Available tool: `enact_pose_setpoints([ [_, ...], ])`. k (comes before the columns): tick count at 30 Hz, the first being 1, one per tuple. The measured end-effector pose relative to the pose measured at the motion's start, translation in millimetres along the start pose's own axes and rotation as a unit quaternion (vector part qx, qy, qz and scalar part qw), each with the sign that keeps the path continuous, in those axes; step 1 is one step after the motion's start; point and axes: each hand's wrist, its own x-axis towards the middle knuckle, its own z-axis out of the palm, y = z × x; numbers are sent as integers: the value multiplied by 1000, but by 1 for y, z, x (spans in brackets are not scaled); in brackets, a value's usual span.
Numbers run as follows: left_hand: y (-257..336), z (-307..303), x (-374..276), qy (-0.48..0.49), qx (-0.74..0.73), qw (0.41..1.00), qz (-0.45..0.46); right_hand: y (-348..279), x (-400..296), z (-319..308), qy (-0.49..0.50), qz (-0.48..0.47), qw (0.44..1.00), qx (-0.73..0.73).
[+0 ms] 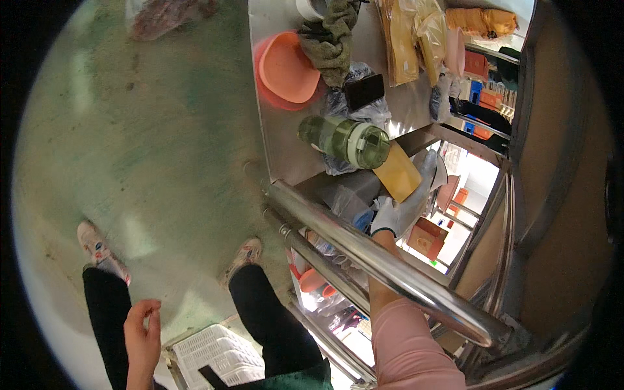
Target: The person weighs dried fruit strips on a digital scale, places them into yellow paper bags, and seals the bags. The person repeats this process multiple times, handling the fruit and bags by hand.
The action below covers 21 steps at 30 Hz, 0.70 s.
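Note:
My right hand [390,218], in a white glove with a grey palm, reaches past a steel rail. It holds a flat yellow-brown piece [399,175], possibly card, by its lower end, with the long fingers stretched up beside it. A translucent green drinking bottle [341,139] lies on its side at the piece's upper left, on clear plastic bags on the metal table [292,156]. Bare and loosely curled, my left hand [143,325] hangs over the floor by my leg with nothing in it.
Thick steel rails [370,258] cross below the table. On the table are a black phone [364,92], an orange-pink basin [287,68], a grey-green cloth [334,44] and yellow-brown packets [402,44]. A white plastic basket [217,353] stands near my feet.

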Motion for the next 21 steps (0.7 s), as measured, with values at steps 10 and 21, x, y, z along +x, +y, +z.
enact_pose_setpoints([
  [10,40,-13,9,-94,-66,991,-62,126,171,-47,17,5,996,-84],
  [21,65,14,20,-108,-45,988,-98,158,229,-61,-133,68,987,58],
])
